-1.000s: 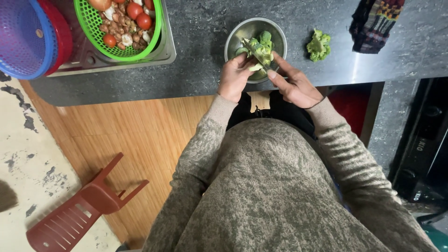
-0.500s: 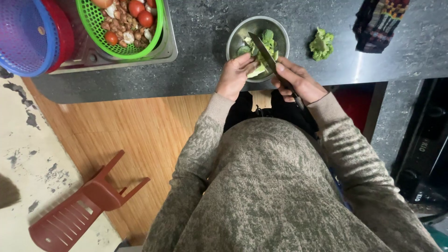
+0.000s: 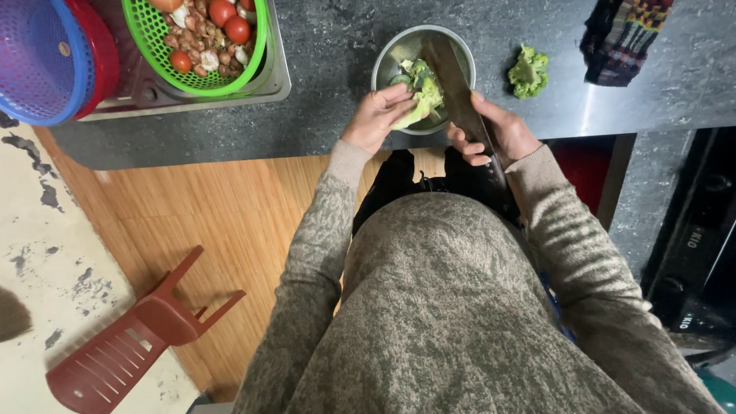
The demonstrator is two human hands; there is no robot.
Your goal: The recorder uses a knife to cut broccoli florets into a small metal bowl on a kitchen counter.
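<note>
My left hand point(image 3: 377, 116) holds a piece of green broccoli point(image 3: 420, 96) by its stalk over a steel bowl point(image 3: 391, 57) on the dark stone counter point(image 3: 330, 69). My right hand point(image 3: 498, 130) grips a large knife point(image 3: 454, 80); its broad blade lies against the broccoli above the bowl. More green pieces lie inside the bowl. A separate broccoli floret point(image 3: 528, 71) rests on the counter to the right of the bowl.
A green basket point(image 3: 157, 46) of tomatoes and mushrooms sits in a metal tray point(image 3: 272, 73) at the left, beside stacked blue and red bowls point(image 3: 42, 57). A dark patterned cloth point(image 3: 621, 34) lies at the far right. A red plastic stool point(image 3: 130, 345) lies on the wooden floor.
The knife blade has come up over the bowl against the broccoli. My left hand has turned the piece, and both hands sit slightly higher over the bowl.
</note>
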